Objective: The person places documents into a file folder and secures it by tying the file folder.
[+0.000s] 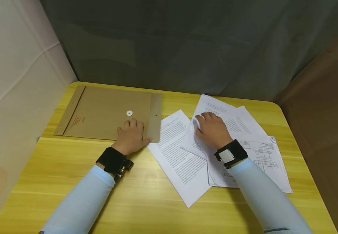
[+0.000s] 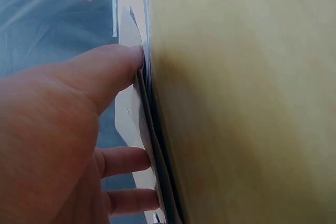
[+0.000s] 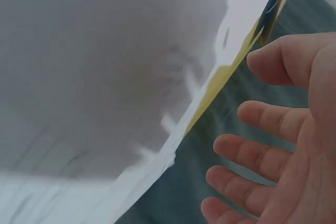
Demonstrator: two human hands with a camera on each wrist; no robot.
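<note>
Envelope [image 1: 104,112]: brown, flat, laid along the far left edge of the tabletop [image 1: 145,201], its flap [image 1: 155,117] turned out toward the middle. A white round fastener [image 1: 129,113] is seen near the flap end.

Left hand [image 1: 132,136]: laid on the near right corner of the envelope, fingers nearly straight on top. In the left wrist view the thumb [image 2: 113,69] is pressed against the envelope's edge; whether that edge is pinched between thumb and fingers cannot be told, the view being very close.

Sheets of paper [image 1: 239,130]: several printed white sheets, spread loosely and overlapping over the right half of the tabletop, just beside the flap. One sheet [image 1: 177,152] is set askew, nearest the envelope, reaching toward the near edge. A sheet with drawn diagrams [image 1: 265,159] lies nearest the right edge.

Right hand [image 1: 212,130]: laid palm down on the upper sheets, fingers spread and only slightly bent, nothing gripped. In the right wrist view the fingers [image 3: 262,156] are shown loose and apart beside a sheet's edge.

Both wrists are fitted with black bands [image 1: 113,160]; pale blue sleeves [image 1: 81,201] cover the forearms.
</note>
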